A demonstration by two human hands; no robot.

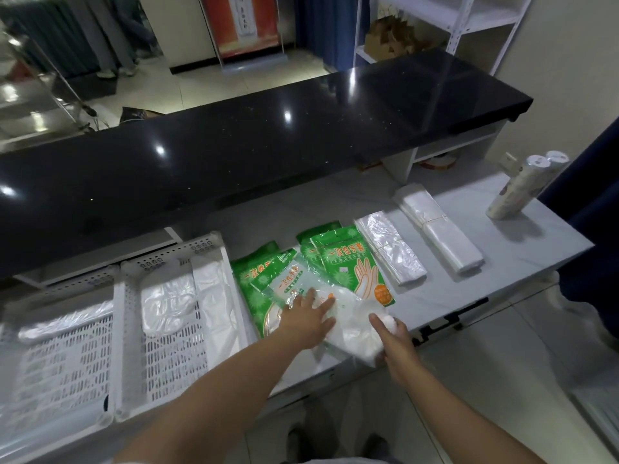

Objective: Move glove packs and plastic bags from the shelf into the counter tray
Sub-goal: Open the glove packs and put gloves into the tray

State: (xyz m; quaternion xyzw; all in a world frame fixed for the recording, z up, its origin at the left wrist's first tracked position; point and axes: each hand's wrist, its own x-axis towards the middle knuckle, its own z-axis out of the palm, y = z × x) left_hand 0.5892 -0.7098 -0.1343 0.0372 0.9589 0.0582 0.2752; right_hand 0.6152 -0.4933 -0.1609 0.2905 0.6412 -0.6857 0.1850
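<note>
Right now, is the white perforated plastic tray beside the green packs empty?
Not empty: the white perforated plastic tray holds clear plastic bags at its far end.

I count two white trays, one at the lower left [60, 380] and one just right of it [129, 329]. Three stacks of plastic bags lie in them: one stack [67, 321] in the left tray, two [167, 303] [217, 296] in the right. I make out four green glove packs in two overlapping pairs [251, 286] [348, 262]. There is one pale pack [351, 333] at the lower middle. I see two hands, my left hand [306, 321] and right hand [398, 346]. Right of center are two tied bundles of clear bags [390, 254] [438, 229] and two rolls [526, 189].
</note>
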